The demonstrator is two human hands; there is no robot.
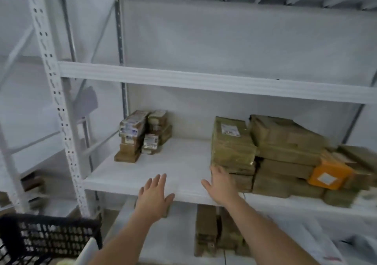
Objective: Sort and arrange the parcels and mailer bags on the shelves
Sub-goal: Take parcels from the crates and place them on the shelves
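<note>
middle shelf [183, 162], arranging step: left hand [154, 193] and right hand [221, 185] both spread empty, right touching brown parcel stack [233, 148]; next, likely grasp it.

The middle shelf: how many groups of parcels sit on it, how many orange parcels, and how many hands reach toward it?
Small labelled parcel stack, back left: 1
Large brown parcel pile, right: 1
Orange parcel: 1
Left hand and right hand, both open and empty: 2
Total: 5
</note>
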